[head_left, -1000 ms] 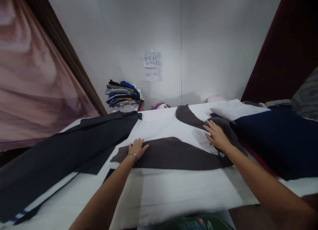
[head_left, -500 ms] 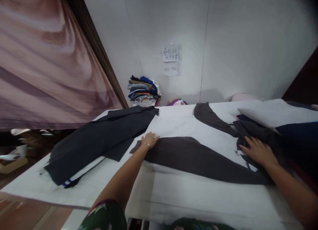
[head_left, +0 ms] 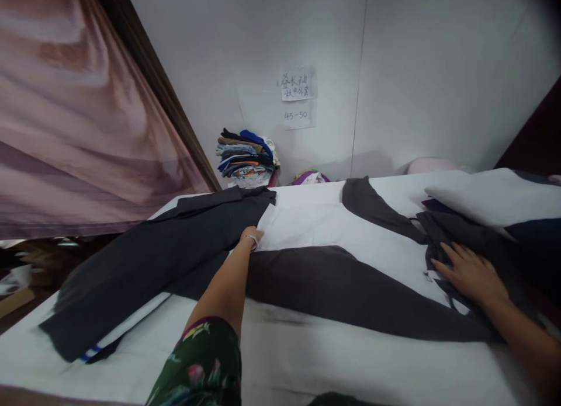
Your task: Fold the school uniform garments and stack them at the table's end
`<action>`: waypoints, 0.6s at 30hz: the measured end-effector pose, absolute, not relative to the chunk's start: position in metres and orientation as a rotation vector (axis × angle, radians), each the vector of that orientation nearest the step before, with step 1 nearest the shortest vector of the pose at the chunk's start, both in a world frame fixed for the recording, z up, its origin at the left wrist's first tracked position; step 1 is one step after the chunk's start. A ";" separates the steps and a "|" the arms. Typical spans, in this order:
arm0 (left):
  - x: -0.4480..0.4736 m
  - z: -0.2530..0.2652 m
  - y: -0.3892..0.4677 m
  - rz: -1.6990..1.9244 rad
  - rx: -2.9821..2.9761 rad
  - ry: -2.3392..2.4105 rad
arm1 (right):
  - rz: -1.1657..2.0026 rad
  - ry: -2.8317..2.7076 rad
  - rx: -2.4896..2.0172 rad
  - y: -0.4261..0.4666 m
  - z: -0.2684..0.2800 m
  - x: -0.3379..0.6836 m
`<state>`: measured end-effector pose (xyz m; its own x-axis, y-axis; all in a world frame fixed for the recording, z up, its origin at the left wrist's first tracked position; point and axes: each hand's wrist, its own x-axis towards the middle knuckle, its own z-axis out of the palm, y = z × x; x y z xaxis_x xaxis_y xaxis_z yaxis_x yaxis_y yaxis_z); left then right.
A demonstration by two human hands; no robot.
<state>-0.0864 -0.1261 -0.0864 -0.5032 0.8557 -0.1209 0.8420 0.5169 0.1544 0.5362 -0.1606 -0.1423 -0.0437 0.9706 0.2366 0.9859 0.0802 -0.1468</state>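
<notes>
A long-sleeved jacket [head_left: 311,225] with a white body and dark grey sleeves lies spread across the table. Its lower sleeve [head_left: 333,289] stretches leftward, and the upper sleeve [head_left: 372,204] points to the back. My left hand [head_left: 252,235] is at the white body's left edge, its fingers bent in and partly hidden, seemingly closed on the cloth. On the right, my right hand [head_left: 471,271] lies open with fingers spread on the bunched dark upper part [head_left: 456,231] of the jacket. A small metal-looking piece and a dark cord show by its fingertips.
A dark navy garment [head_left: 144,266] with a white, blue-striped edge lies at the left on the white-covered table [head_left: 394,371]. More white and navy clothing [head_left: 486,193] is heaped at the right. Folded clothes [head_left: 245,155] are stacked by the wall; a pink curtain [head_left: 87,120] hangs left.
My left hand has moved slightly left and up from the lower sleeve to the white body's edge, its fingers now bent. My right hand still rests on the dark cloth. The view has shifted a little.
</notes>
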 end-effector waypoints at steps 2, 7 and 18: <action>-0.088 -0.089 -0.125 0.096 1.401 2.595 | -0.143 -2.080 -2.003 -0.161 -0.141 0.534; -0.094 -0.090 -0.126 0.077 1.304 2.617 | -0.182 -2.107 -2.043 -0.164 -0.137 0.530; -0.084 -0.076 -0.098 0.288 1.827 2.596 | -0.239 -2.131 -1.775 -0.136 -0.111 0.502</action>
<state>-0.0838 -0.0983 -0.0755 -0.3420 0.9291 0.1409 0.9374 0.3268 0.1204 0.5021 -0.1356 -0.1108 -0.1491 0.9151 0.3746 0.9754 0.1984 -0.0965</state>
